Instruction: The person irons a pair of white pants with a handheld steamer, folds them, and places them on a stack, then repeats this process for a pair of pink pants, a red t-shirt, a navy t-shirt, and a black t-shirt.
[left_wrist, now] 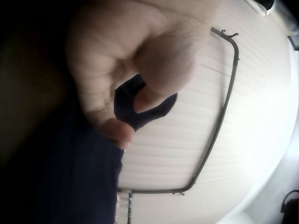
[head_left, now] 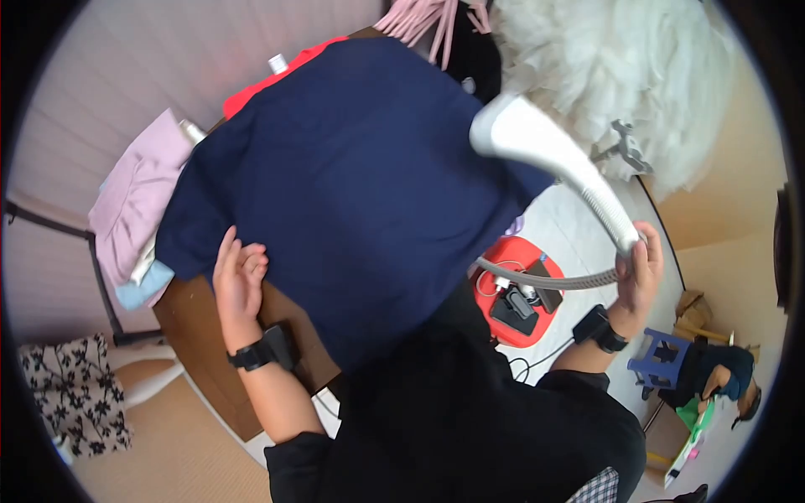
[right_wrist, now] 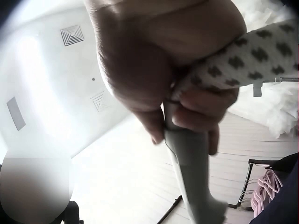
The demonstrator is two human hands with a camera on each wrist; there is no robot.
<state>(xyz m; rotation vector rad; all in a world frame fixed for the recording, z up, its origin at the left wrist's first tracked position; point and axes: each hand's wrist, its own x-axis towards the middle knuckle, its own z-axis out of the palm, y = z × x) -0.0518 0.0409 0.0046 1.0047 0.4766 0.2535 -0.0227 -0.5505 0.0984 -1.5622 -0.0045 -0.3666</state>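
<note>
A navy blue garment (head_left: pixel 360 168) lies spread over a brown table (head_left: pixel 201 335) in front of the person. The right hand (head_left: pixel 637 281) grips the handle of a white garment steamer (head_left: pixel 545 147), whose broad head overlaps the garment's right edge in the head view. From the handle's lower end runs a hose (head_left: pixel 579 283); close up in the right wrist view, the hose cover (right_wrist: pixel 252 53) is pale with dark spots. At the garment's lower left edge, the left hand (head_left: pixel 241 281) is raised with fingers loosely bent, holding nothing.
Folded pink clothing (head_left: pixel 138 184) and a red cloth (head_left: pixel 251 96) lie at the table's far side. A red stool (head_left: pixel 532 323) bears dark devices and a cable. White tulle (head_left: pixel 604 67) hangs at the back right, near pink hangers (head_left: pixel 423 21). Another person (head_left: pixel 721 377) is at the right.
</note>
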